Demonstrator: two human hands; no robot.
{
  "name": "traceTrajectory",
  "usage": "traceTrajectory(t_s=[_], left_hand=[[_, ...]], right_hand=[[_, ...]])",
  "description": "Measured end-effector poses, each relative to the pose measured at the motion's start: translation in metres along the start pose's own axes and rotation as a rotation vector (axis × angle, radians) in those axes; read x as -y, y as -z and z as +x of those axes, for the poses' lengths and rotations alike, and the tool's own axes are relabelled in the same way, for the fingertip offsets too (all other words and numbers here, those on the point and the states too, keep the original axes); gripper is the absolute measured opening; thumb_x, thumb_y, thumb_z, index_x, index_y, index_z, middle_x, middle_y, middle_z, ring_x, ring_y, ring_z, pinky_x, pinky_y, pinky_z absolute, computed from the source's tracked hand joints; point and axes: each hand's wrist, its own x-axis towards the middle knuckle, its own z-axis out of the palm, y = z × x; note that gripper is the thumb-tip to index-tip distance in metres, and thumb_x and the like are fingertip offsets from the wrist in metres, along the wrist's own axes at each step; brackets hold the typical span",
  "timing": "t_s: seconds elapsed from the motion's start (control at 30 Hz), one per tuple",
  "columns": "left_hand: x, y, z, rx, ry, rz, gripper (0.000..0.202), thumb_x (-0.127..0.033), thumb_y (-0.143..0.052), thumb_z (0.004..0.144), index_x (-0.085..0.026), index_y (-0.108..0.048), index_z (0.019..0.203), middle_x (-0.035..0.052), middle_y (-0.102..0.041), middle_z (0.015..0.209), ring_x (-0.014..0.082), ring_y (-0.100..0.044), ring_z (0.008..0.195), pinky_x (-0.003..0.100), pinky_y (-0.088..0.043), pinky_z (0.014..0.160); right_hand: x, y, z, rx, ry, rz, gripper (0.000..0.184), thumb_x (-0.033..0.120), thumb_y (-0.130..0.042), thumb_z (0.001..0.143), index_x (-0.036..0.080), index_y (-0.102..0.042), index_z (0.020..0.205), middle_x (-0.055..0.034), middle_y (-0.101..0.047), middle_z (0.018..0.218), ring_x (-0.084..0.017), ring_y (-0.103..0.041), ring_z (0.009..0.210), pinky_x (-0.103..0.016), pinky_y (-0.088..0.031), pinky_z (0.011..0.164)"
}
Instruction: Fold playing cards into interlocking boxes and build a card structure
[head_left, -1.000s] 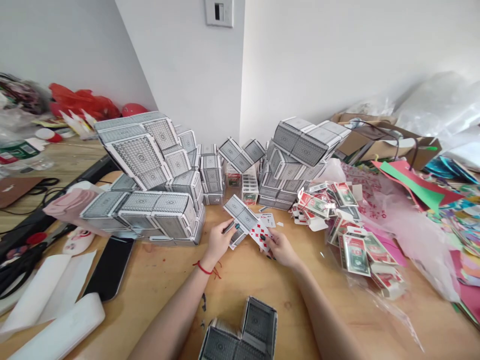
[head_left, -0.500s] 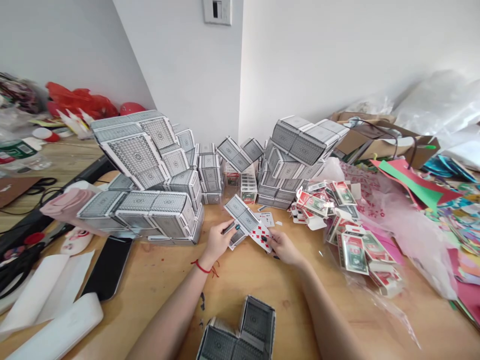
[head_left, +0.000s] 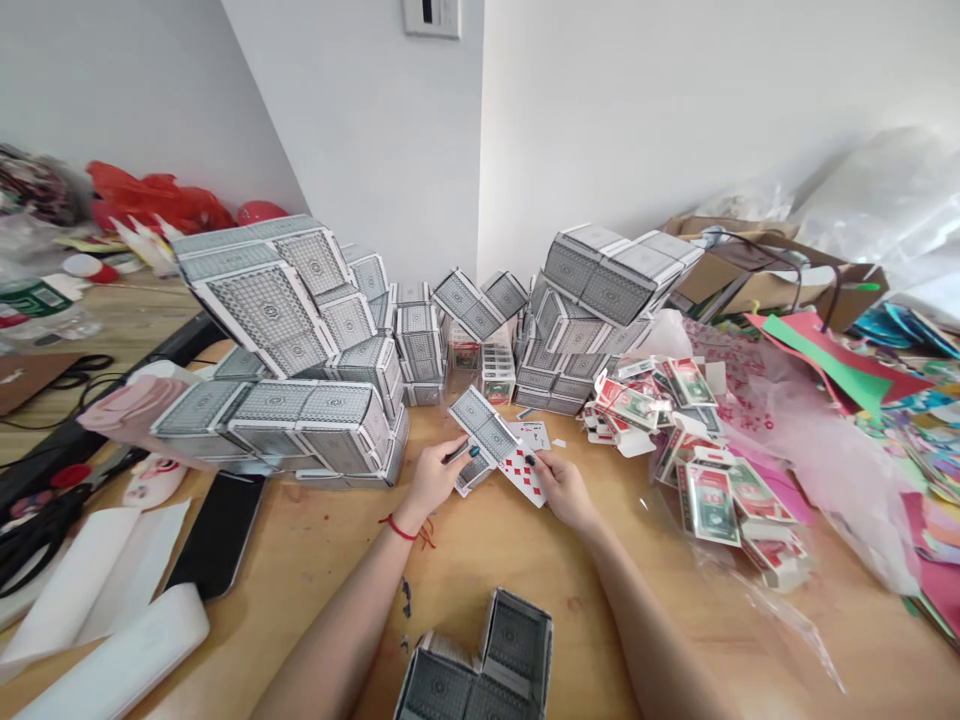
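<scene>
My left hand [head_left: 431, 480] pinches a grey-patterned playing card [head_left: 484, 425] at its lower end, along with a dark slim pen [head_left: 457, 452]. A second card [head_left: 472, 475] shows beneath those fingers. My right hand [head_left: 564, 492] grips a red-diamond playing card [head_left: 521, 475] whose corner meets the grey one. A loose face-up card [head_left: 534, 435] lies just behind them on the wooden table [head_left: 480, 560]. Large structures of joined grey card boxes [head_left: 300, 400] stand beyond both hands, and another [head_left: 480, 665] sits nearest me.
A black phone [head_left: 217, 530], white rolls [head_left: 105, 590] and black scissors [head_left: 37, 540] lie at left. A plastic bag of banknote-printed card packs [head_left: 697, 470] sits at right, with pink wrap, coloured paper and a cardboard box [head_left: 772, 280] beyond.
The view has drifted slightly upward and left. My right hand has shifted a little left, and the diamond card has swung slightly with it.
</scene>
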Motion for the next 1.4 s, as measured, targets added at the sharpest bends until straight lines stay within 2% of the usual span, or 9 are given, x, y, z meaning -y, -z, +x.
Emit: traceTrajectory(t_s=[0.3,0.47,0.67,0.8,0.93,1.1,1.2,1.3,1.4], left_hand=[[0.000,-0.001,-0.001,0.012,-0.008,0.051,0.033,-0.024,-0.055,0.072,-0.013,-0.061,0.102,0.0072,-0.061,0.105,0.0207,-0.059,0.095,0.033,-0.045,0.087],[-0.004,-0.002,-0.002,0.009,0.002,0.047,0.032,-0.024,-0.056,0.071,-0.014,-0.062,0.101,0.0070,-0.062,0.105,0.0210,-0.059,0.094,0.033,-0.045,0.086],[-0.003,-0.003,-0.001,-0.004,0.027,-0.034,0.033,-0.026,-0.058,0.069,-0.015,-0.062,0.100,0.0066,-0.062,0.105,0.0223,-0.058,0.095,0.035,-0.044,0.087],[-0.004,-0.003,-0.002,-0.006,0.042,-0.075,0.033,-0.028,-0.059,0.068,-0.015,-0.063,0.098,0.0067,-0.062,0.105,0.0230,-0.058,0.095,0.035,-0.043,0.087],[-0.005,0.000,-0.005,0.093,0.074,-0.235,0.035,-0.028,-0.061,0.066,-0.014,-0.062,0.098,0.0077,-0.064,0.102,0.0232,-0.058,0.091,0.033,-0.044,0.082],[-0.001,0.007,-0.004,0.231,0.219,-0.780,0.036,-0.040,-0.051,0.071,-0.013,-0.061,0.094,0.0109,-0.064,0.096,0.0247,-0.058,0.090,0.034,-0.045,0.077],[-0.003,0.012,0.002,0.260,0.271,-0.937,0.035,-0.032,-0.050,0.073,-0.014,-0.057,0.102,0.0104,-0.064,0.097,0.0244,-0.056,0.097,0.037,-0.042,0.084],[-0.005,0.014,0.009,0.207,0.289,-0.983,0.039,-0.022,-0.049,0.073,-0.016,-0.051,0.112,0.0079,-0.063,0.099,0.0230,-0.055,0.100,0.039,-0.038,0.089],[-0.006,0.015,0.014,0.130,0.293,-1.052,0.040,-0.020,-0.047,0.075,-0.019,-0.048,0.115,0.0065,-0.063,0.099,0.0222,-0.054,0.101,0.042,-0.036,0.091]], right_hand=[[-0.004,0.002,0.000,-0.011,0.078,-0.117,0.039,0.049,-0.036,0.081,0.017,-0.046,0.061,0.0028,-0.042,0.053,-0.010,-0.036,0.048,-0.021,-0.031,0.046],[-0.006,0.003,0.001,-0.007,0.054,-0.120,0.038,0.048,-0.037,0.081,0.017,-0.050,0.064,0.0018,-0.042,0.054,-0.011,-0.036,0.049,-0.021,-0.030,0.046],[-0.004,-0.007,0.000,-0.134,0.052,-0.093,0.038,0.048,-0.037,0.081,0.016,-0.054,0.068,0.0006,-0.044,0.053,-0.012,-0.036,0.048,-0.022,-0.030,0.045],[0.000,-0.010,0.000,-0.150,0.033,-0.049,0.039,0.052,-0.039,0.078,0.017,-0.052,0.066,0.0004,-0.046,0.051,-0.012,-0.042,0.048,-0.022,-0.033,0.043],[0.002,-0.003,-0.001,-0.011,-0.115,0.080,0.039,0.054,-0.038,0.078,0.018,-0.048,0.068,0.0043,-0.043,0.041,-0.010,-0.039,0.031,-0.020,-0.027,0.029],[0.004,0.008,-0.003,0.182,-0.207,0.267,0.036,0.053,-0.046,0.074,0.017,-0.050,0.077,0.0056,-0.048,0.041,-0.010,-0.045,0.027,-0.019,-0.030,0.024],[0.006,0.007,-0.004,0.323,-0.238,0.374,0.039,0.049,-0.054,0.071,0.014,-0.051,0.088,0.0028,-0.055,0.047,-0.015,-0.055,0.036,-0.022,-0.041,0.029],[0.009,0.001,-0.006,0.401,-0.278,0.488,0.045,0.043,-0.063,0.066,0.013,-0.050,0.097,-0.0032,-0.063,0.064,-0.021,-0.064,0.054,-0.028,-0.051,0.039],[0.011,-0.005,-0.006,0.428,-0.333,0.606,0.042,0.037,-0.065,0.066,0.012,-0.051,0.097,-0.0089,-0.064,0.079,-0.022,-0.065,0.068,-0.031,-0.055,0.051]])
